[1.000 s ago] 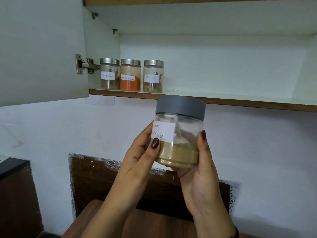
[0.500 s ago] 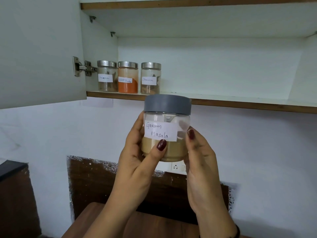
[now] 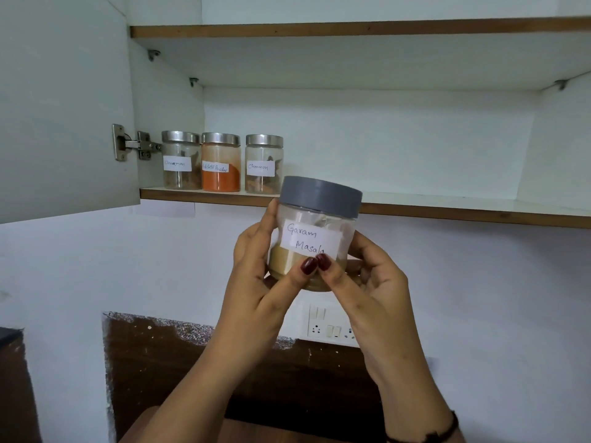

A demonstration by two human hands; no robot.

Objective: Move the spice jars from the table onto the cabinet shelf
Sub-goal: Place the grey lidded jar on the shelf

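Currently left hand [image 3: 259, 276] and right hand [image 3: 367, 282] both wrapped round the Garam Masala jar [image 3: 284, 254], thumbs meeting under its label [image 3: 311, 238]. Jar is in air, below the cabinet shelf [image 3: 447, 212] edge. Risk: lid [image 3: 321, 196] catching that edge on lifting, or jar knocking the three shelved jars [image 3: 220, 163].

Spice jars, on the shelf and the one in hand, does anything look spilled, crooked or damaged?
No spill or damage shows. The three shelf jars stand upright with lids on. The Garam Masala jar, held by the left hand and right hand, leans slightly and has a grey lid, unlike their steel ones.
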